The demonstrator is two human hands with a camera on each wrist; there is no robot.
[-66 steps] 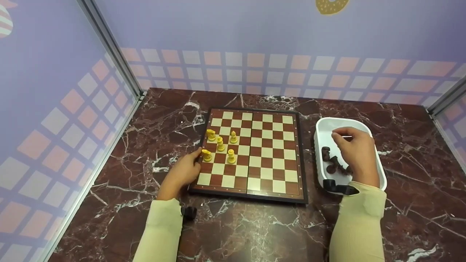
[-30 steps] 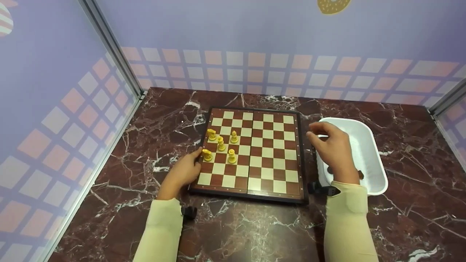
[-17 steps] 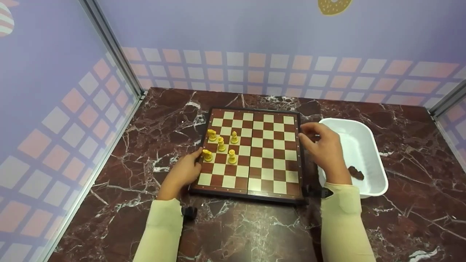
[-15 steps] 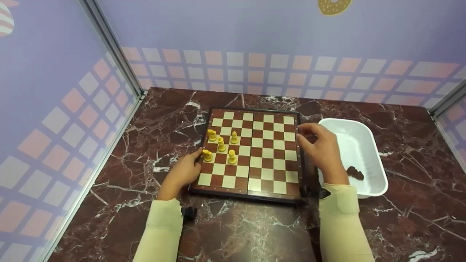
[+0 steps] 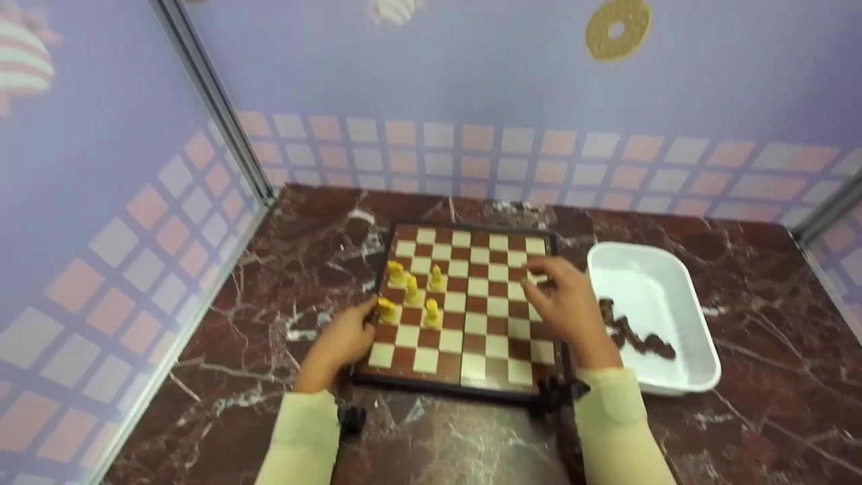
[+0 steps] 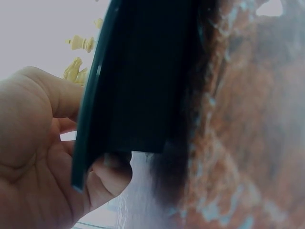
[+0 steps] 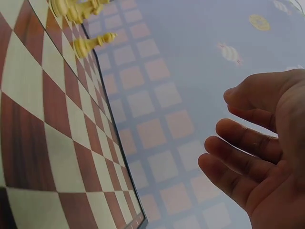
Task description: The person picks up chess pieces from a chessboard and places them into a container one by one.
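A folding chessboard point(image 5: 497, 367) lies on the marble table in the head view. My left hand point(image 5: 342, 339) grips its left edge; in the left wrist view the thumb lies on the board's top side while fingers curl beneath the dark rim point(image 6: 133, 86). Several yellow chess pieces stand on the left half: two knights, one of them the near knight point(image 5: 386, 311) beside my left fingertips, a taller piece point(image 5: 413, 292), a bishop point(image 5: 436, 278) and another piece point(image 5: 432, 315). Over the right half hovers my right hand point(image 5: 572, 310), its fingers loosely bent and holding nothing.
To the board's right stands a white tray point(image 5: 650, 289) with several dark chess pieces point(image 5: 632, 337) inside. Behind the table rises a lilac wall point(image 5: 471, 74) with printed squares; another panel point(image 5: 121, 188) closes the left side.
My right hand has moved left from above the tray to above the board's right half, uncovering the dark pieces. The head view has tilted up. My left hand keeps its grip.
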